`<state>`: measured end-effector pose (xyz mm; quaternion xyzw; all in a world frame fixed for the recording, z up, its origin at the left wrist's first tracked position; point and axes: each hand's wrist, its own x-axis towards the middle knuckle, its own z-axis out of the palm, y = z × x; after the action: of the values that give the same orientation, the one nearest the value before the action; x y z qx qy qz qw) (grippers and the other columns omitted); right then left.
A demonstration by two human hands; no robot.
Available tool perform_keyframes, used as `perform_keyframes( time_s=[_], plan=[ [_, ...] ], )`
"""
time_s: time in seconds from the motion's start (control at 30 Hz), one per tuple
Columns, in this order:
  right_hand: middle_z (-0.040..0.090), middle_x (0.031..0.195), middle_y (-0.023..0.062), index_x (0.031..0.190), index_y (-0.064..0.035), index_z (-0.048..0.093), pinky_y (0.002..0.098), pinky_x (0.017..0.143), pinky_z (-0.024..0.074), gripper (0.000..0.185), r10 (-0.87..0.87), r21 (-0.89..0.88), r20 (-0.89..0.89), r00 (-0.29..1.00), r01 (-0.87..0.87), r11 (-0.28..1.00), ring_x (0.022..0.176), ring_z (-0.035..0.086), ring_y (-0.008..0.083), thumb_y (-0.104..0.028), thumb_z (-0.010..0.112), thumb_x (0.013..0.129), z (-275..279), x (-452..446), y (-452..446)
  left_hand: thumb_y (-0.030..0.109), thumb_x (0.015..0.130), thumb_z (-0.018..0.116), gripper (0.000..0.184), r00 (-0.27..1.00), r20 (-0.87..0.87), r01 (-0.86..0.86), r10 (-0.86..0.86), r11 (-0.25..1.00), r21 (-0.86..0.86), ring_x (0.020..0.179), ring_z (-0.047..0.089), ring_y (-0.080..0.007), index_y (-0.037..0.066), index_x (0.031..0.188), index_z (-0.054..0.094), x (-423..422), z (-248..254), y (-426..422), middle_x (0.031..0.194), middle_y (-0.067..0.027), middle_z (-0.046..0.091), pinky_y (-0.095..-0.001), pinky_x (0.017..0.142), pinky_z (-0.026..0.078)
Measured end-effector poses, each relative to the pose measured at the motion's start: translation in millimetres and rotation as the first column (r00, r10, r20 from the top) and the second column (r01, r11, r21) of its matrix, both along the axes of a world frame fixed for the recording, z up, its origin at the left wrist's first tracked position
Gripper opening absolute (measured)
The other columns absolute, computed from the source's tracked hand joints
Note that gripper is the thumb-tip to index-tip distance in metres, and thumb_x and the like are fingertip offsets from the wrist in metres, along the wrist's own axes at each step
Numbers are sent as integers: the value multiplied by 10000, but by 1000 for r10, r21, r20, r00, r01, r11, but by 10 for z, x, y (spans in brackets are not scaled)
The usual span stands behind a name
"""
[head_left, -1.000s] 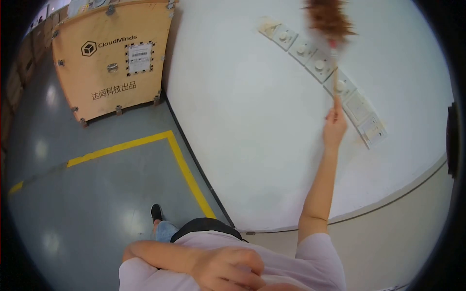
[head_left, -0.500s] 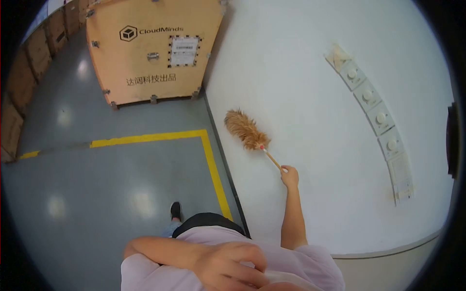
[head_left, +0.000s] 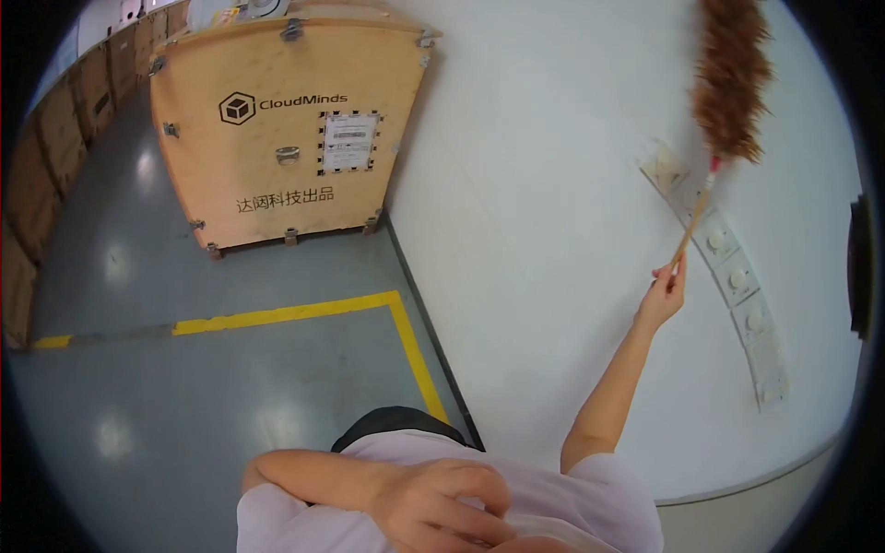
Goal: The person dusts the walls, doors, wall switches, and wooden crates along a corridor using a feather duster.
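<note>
My right hand [head_left: 666,293] is closed round the thin wooden handle of a brown feather duster [head_left: 731,88]. The duster points up, its feathers above the upper end of a row of wall switches [head_left: 737,278] with round knobs, and partly in front of the white wall [head_left: 544,230]. My left hand [head_left: 445,505] rests against my chest at the bottom of the view, its fingers curled; whether it holds something is hidden.
A large wooden crate [head_left: 286,138] with metal latches stands on the grey floor at the upper left. More crates [head_left: 55,157] line the far left. Yellow tape [head_left: 286,314] marks the floor beside the wall's dark skirting. A dark object is at the right edge.
The duster first swung down and left to low on the wall, then back up and right above the switches. My left hand has stayed at my chest. The view has shifted.
</note>
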<state>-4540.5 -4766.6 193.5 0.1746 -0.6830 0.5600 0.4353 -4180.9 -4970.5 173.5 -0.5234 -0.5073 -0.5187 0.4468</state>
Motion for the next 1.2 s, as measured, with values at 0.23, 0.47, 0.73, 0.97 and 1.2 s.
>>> perform_keyframes(
  time_s=[0.23, 0.47, 0.73, 0.97, 1.2],
  plan=[
    [491, 637, 16, 1225, -80, 465, 230, 575, 402, 381, -106, 31, -50, 993, 108, 994, 606, 477, 91, -116, 490, 847, 427, -829, -714, 221, 885, 436, 278, 997, 34, -76, 76, 997, 0, 713, 508, -285, 37, 728, 573, -201, -91, -533, 823, -141, 584, -368, 586, 447],
    [605, 782, 86, 1208, -158, 488, 321, 604, 450, 366, -158, 374, -17, 987, 153, 915, 655, 565, 200, -127, 485, 843, -243, -1531, -1714, 197, 865, 467, 254, 990, 121, -75, 78, 997, -27, 720, 504, -285, 2, 749, 582, -650, -19, -911, 850, -169, 542, -368, 577, 431],
    [610, 882, 151, 1105, -190, 569, 402, 687, 465, 309, -356, 875, 316, 880, -125, 467, 802, 581, 316, -150, 516, 803, -2064, -1803, -1788, 219, 821, 539, 268, 935, 302, 208, -185, 977, -47, 692, 497, -296, -34, 745, 588, -1179, -104, -1312, 854, -191, 495, -363, 588, 420],
    [619, 843, 143, 1055, -171, 601, 396, 668, 467, 275, -354, 894, 398, 846, -272, 355, 757, 592, 302, -151, 533, 790, -2457, -1719, -1515, 276, 798, 581, 266, 950, 281, 165, -137, 983, -78, 690, 490, -289, 16, 742, 595, -1614, -38, -1538, 871, -158, 508, -370, 591, 406],
    [597, 1046, 107, 1135, -79, 547, 282, 743, 456, 320, -54, 573, 346, 937, -165, 802, 885, 591, 193, -61, 482, 822, -1238, -1749, -1407, 244, 779, 612, 154, 933, 92, 353, -348, 934, -50, 735, 509, -277, 96, 820, 602, -1968, 232, -1778, 898, -84, 521, -357, 600, 412]
  ],
)
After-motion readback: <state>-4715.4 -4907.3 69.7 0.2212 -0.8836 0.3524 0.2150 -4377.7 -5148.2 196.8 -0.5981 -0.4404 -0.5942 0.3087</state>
